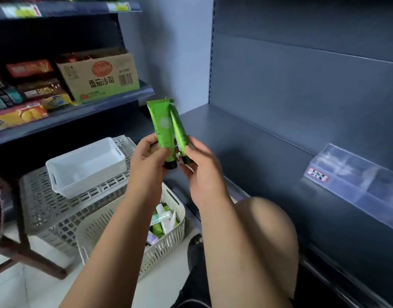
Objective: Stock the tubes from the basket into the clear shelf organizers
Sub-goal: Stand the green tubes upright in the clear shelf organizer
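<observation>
Green, glossy plastic in both hands: gripped two flat-crimped, black-capped pieces upright, caps down, with the left hand [150, 158] curled round the front tube [162, 127] and the right hand [202, 165] pinching the second tube [180, 135] touching it from behind, above a dark grey metal shelf [246, 147]. Crouched, one bare knee [264, 221] up, on pale tiled floor [13, 285] beside one cream slotted basket [168, 247] holding a jumble of white and green loose tubes [163, 218], too heaped to count, near one smooth white bin [86, 165] atop one grey lattice crate [57, 214]. Faced one clear divided organizer [355, 174] lying on the shelf, well right of both hands.
</observation>
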The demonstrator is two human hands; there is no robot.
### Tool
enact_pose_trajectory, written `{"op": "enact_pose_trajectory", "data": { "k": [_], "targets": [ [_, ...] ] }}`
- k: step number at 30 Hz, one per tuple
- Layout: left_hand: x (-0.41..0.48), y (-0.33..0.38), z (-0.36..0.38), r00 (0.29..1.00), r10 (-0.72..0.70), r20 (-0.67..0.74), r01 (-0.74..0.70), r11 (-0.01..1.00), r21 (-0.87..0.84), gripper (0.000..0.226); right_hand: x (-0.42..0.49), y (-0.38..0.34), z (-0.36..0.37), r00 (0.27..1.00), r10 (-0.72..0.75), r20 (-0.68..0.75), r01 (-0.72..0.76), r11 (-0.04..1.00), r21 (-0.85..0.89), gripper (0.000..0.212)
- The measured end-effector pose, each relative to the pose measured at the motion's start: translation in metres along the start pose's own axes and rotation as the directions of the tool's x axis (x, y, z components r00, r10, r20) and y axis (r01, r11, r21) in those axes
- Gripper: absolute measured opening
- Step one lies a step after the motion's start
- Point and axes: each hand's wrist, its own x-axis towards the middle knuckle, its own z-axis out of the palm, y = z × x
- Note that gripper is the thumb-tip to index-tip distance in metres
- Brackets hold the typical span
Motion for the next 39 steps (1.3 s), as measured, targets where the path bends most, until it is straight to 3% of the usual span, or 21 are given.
{"op": "enact_pose_trajectory", "data": {
  "k": [5, 8, 13, 17, 22, 26, 31, 34, 39],
  "targets": [
    [-0.017, 0.007, 0.049, 0.968, 0.053, 0.244, -0.067, 0.997, 0.049, 0.033, -0.032, -0.065, -0.032, 0.989, -0.140, -0.045, 0.123, 0.955, -0.270, 0.045],
    [-0.035, 0.004, 0.092, 0.910, 0.080, 0.406, -0.110, 0.993, 0.051, 0.034, -0.063, -0.109, -0.071, 0.960, -0.262, -0.099, 0.197, 0.883, -0.427, 0.047],
    [-0.079, -0.018, 0.179, 0.721, 0.118, 0.683, -0.189, 0.982, 0.030, 0.024, -0.129, -0.170, -0.144, 0.881, -0.430, -0.195, 0.243, 0.766, -0.595, 0.045],
    [-0.128, -0.039, 0.244, 0.564, 0.094, 0.820, -0.177, 0.984, 0.009, 0.025, -0.189, -0.203, -0.205, 0.743, -0.599, -0.300, 0.236, 0.653, -0.720, 0.043],
    [-0.186, -0.075, 0.300, 0.450, 0.070, 0.890, -0.165, 0.986, 0.006, 0.036, -0.264, -0.226, -0.263, 0.607, -0.704, -0.369, 0.164, 0.565, -0.809, 0.020],
    [-0.219, -0.101, 0.321, 0.358, 0.060, 0.932, -0.215, 0.976, 0.020, 0.055, -0.300, -0.227, -0.299, 0.558, -0.728, -0.398, 0.165, 0.568, -0.806, 0.023],
    [-0.235, -0.108, 0.338, 0.364, 0.078, 0.928, -0.248, 0.969, 0.016, 0.078, -0.311, -0.236, -0.322, 0.521, -0.774, -0.360, 0.143, 0.495, -0.857, 0.023],
    [-0.238, -0.119, 0.349, 0.374, 0.063, 0.925, -0.244, 0.969, 0.033, 0.069, -0.311, -0.250, -0.332, 0.504, -0.811, -0.297, 0.119, 0.406, -0.906, 0.031],
    [-0.255, -0.131, 0.376, 0.341, 0.055, 0.938, -0.241, 0.970, 0.031, 0.054, -0.337, -0.282, -0.357, 0.435, -0.852, -0.292, 0.112, 0.373, -0.921, 0.030]
  ]
}}
